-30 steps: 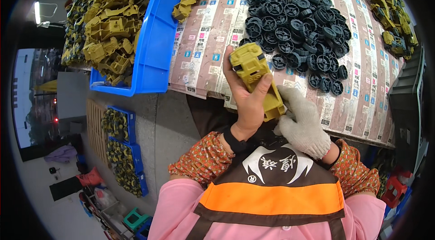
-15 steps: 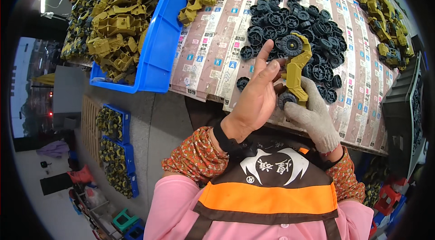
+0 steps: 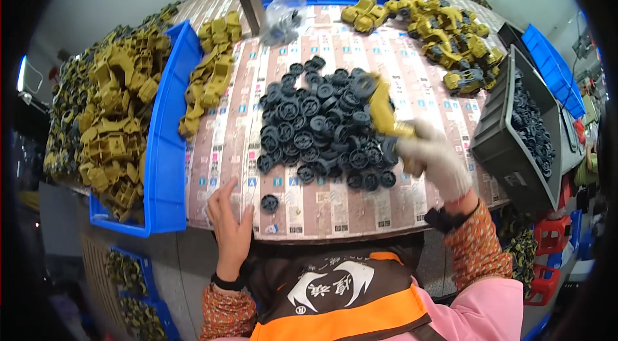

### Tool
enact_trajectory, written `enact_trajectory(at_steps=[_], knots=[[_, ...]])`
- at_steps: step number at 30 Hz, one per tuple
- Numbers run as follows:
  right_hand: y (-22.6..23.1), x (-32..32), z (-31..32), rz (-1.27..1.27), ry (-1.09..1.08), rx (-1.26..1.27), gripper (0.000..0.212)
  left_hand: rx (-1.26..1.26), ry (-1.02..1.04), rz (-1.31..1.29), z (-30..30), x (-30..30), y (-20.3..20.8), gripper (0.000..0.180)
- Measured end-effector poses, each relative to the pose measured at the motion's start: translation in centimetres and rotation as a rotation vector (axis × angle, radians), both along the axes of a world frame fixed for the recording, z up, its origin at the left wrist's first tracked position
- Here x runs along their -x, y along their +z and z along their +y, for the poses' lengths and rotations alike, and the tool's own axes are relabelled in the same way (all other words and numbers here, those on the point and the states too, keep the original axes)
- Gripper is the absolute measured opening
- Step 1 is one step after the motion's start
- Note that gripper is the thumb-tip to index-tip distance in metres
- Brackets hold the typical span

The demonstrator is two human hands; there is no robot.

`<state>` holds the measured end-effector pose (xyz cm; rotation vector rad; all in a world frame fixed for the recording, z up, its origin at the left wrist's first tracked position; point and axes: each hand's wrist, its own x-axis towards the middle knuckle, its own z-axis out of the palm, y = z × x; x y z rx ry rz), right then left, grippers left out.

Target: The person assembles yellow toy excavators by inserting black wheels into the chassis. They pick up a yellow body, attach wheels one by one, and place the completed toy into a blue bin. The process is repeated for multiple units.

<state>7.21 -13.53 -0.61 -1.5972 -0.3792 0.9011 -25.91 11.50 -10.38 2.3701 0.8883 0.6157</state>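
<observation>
The gloved right hand (image 3: 434, 159) is clenched around an olive-yellow toy vehicle body (image 3: 384, 112), holding it above the right edge of a heap of black plastic wheels (image 3: 322, 125) on the worktop (image 3: 335, 206); a wheel appears to sit on the body's upper end, though motion blur makes that hard to judge. The bare left hand (image 3: 230, 225) rests at the near edge of the worktop, fingers released and spread, holding nothing, with a single stray black wheel (image 3: 270, 202) just beside it. A blue bin (image 3: 162, 167) piled with olive-yellow parts stands at the left, with more loose parts (image 3: 209, 80) beside it. At the right a grey bin (image 3: 505, 141) holds black wheels, and assembled olive-yellow toy vehicles (image 3: 450, 38) lie beyond it.
</observation>
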Motion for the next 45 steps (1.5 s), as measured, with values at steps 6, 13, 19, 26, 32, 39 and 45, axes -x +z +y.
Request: enact_trajectory(at_steps=[6, 13, 19, 26, 32, 39, 45], knots=[[-2.0, -19.7, -0.7, -0.568, -0.381, -0.174, 0.027, -0.135, -0.037, 0.214, -1.7, -0.9, -1.0, 0.057], [0.4, -19.6, 0.1, -0.558, -0.469, -0.142, 0.054, -0.133, -0.038, 0.219, -2.0, -0.6, -0.9, 0.067], [-2.7, -5.2, 2.1, -0.599, -0.034, 0.036, 0.032, -0.124, -0.074, 0.182, -1.9, -1.5, -1.0, 0.060], [-4.1, 7.5, 3.7, -0.865, 0.556, -0.030, 0.027, -0.200, -0.124, 0.095, -1.3, -6.2, -2.7, 0.050], [-4.5, 7.5, 5.6, -1.021, 0.691, 0.162, 0.046, 0.361, -0.418, 0.100, 0.7, -10.3, 0.7, 0.066], [-4.9, 5.9, 5.6, -1.097, 0.473, 0.062, 0.046, -0.379, -0.074, -0.004, 15.0, -14.8, 2.9, 0.056], [-4.5, 6.5, 4.0, -1.031, 0.398, -0.029, 0.037, -0.248, 0.328, 0.329, 23.5, -18.2, 2.7, 0.066]])
